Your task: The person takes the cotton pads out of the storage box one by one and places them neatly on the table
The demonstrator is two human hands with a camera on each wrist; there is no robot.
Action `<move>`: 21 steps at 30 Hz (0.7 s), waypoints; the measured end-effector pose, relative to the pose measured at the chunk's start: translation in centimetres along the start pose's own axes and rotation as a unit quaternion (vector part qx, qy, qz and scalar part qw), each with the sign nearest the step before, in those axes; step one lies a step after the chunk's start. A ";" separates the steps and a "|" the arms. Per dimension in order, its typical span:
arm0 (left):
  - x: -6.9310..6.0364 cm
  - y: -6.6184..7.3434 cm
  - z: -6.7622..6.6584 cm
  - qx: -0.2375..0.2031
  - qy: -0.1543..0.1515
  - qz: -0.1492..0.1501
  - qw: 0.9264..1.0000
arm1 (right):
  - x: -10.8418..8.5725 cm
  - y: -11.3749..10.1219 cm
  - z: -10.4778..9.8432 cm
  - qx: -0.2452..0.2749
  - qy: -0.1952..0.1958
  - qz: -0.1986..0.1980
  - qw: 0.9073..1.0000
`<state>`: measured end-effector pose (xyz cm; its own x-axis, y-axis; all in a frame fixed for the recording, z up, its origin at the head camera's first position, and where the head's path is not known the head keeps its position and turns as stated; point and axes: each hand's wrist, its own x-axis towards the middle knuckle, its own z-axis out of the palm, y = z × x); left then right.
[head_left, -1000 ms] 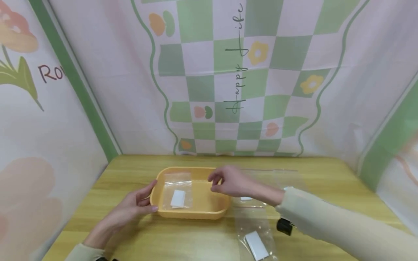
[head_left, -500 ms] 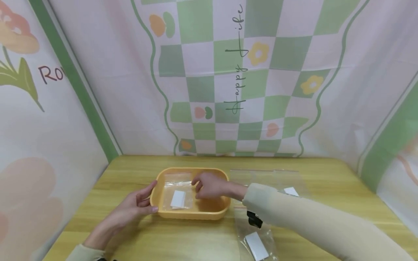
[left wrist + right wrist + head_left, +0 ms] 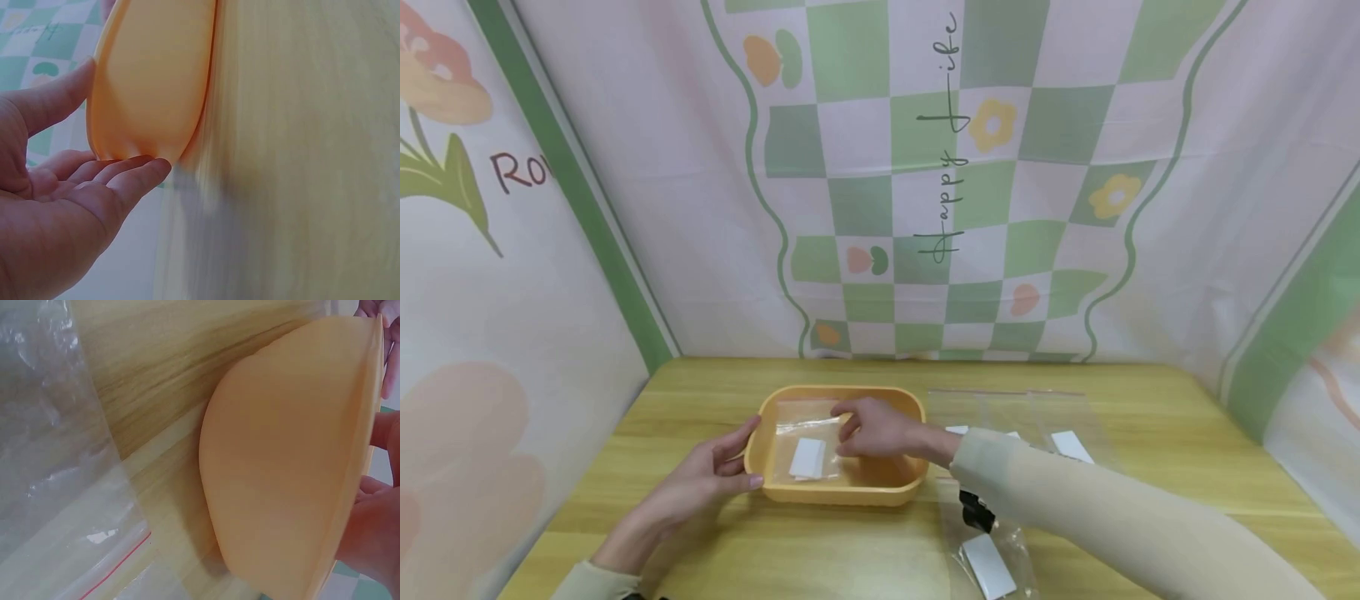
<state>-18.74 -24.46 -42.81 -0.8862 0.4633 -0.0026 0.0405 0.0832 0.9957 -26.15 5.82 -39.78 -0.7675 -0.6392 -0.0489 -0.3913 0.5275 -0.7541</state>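
Observation:
My left hand [image 3: 711,467] grips the left end of a yellow plastic tray [image 3: 842,496], thumb and fingers on its rim and outer wall; the left wrist view shows this hand [image 3: 81,194] at the tray's end [image 3: 150,81]. A clear zip bag [image 3: 786,454] with a white folded piece [image 3: 807,458] lies inside, on the left. My right hand [image 3: 880,429] reaches in over the tray's right side. Its fingertips meet the bag's right edge, with thumb and index finger apart. In the right wrist view the tray wall [image 3: 281,456] hides most of that hand.
Several more clear zip bags with white pieces lie on the wooden table [image 3: 700,400] to the right, partly beneath the right forearm. One bag [image 3: 988,567] is near the front. A patterned cloth [image 3: 925,192] hangs behind the table.
My right hand has moved left from over the tray's right side to the bag inside it. The bag and its white piece have shifted slightly. The left hand stays put.

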 end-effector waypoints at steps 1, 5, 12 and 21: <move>0.0 0.0 0.0 -0.001 0.000 0.000 1.000 | 0.0 -0.1 0.0 -0.001 0.002 0.001 1.000; 0.0 0.0 0.0 -0.001 0.000 0.001 1.000 | 0.0 -0.5 0.3 0.024 0.022 -0.003 0.999; 0.0 0.1 0.1 0.001 0.001 -0.002 1.000 | 0.6 -1.5 1.3 0.254 0.058 0.049 0.964; -0.2 0.0 0.3 0.003 0.002 0.001 1.000 | 1.7 -1.8 2.9 0.317 0.079 0.086 0.941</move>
<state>-18.49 -24.31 -42.88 -0.8878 0.4601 -0.0006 0.0444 0.0871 0.9952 -25.27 2.09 -40.41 -0.8773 -0.4575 -0.1454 0.0882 0.1441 -0.9856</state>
